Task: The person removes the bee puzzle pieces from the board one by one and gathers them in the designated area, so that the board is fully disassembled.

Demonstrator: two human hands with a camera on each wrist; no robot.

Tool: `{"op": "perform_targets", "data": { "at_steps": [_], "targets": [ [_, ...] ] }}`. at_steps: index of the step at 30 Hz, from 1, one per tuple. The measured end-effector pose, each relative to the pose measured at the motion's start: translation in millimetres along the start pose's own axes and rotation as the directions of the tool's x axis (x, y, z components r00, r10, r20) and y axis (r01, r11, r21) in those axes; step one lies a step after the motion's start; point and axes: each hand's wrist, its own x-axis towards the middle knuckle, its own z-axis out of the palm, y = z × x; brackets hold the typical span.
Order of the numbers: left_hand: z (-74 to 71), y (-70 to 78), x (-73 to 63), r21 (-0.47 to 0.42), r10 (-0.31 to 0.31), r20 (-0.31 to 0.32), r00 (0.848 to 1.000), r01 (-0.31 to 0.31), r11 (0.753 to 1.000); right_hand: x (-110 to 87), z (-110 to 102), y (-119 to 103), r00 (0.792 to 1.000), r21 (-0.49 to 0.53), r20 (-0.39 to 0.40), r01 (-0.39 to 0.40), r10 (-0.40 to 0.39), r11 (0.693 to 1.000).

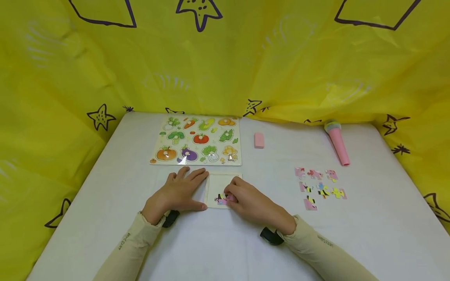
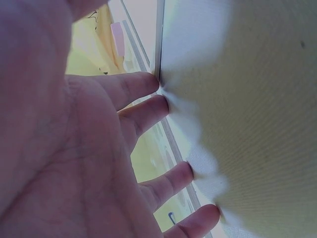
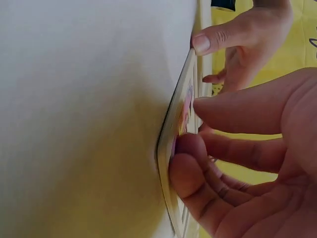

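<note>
A small square puzzle tray (image 1: 218, 181) with a pale rim lies on the white table. A few pink, yellow and black puzzle pieces (image 1: 221, 200) sit at its near edge, also seen as printed pieces (image 3: 185, 114) in the right wrist view. My right hand (image 1: 251, 201) bends over the tray with curled fingers, holding a pink puzzle piece (image 1: 232, 197) down in its near right part; the fingers partly hide it. With fingers spread, my left hand (image 1: 181, 191) rests at the tray's left side, the thumb touching its near left corner. The left fingertips (image 2: 158, 101) touch the tabletop.
Several loose puzzle pieces (image 1: 318, 191) lie in rows to the right. Behind the tray is a vegetable peg board (image 1: 159, 159). A pink block (image 1: 259, 140) and a pink toy microphone (image 1: 338, 144) lie farther back. A yellow curtain (image 1: 225, 70) hangs behind the table.
</note>
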Motion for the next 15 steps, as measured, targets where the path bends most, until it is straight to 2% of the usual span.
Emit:
{"op": "perform_targets", "data": {
  "at_steps": [8, 15],
  "targets": [
    [-0.6, -0.2, 0.6, -0.006, 0.003, 0.003, 1.000, -0.003, 1.000, 2.2, 1.9, -6.2, 0.998, -0.022, 0.027, -0.049, 0.049, 0.999],
    [-0.8, -0.7, 0.1, 0.003, -0.006, 0.001, 1.000, 0.006, 1.000, 1.4, 4.4, -7.7, 0.999, -0.017, 0.008, -0.053, 0.053, 0.998]
  ]
}}
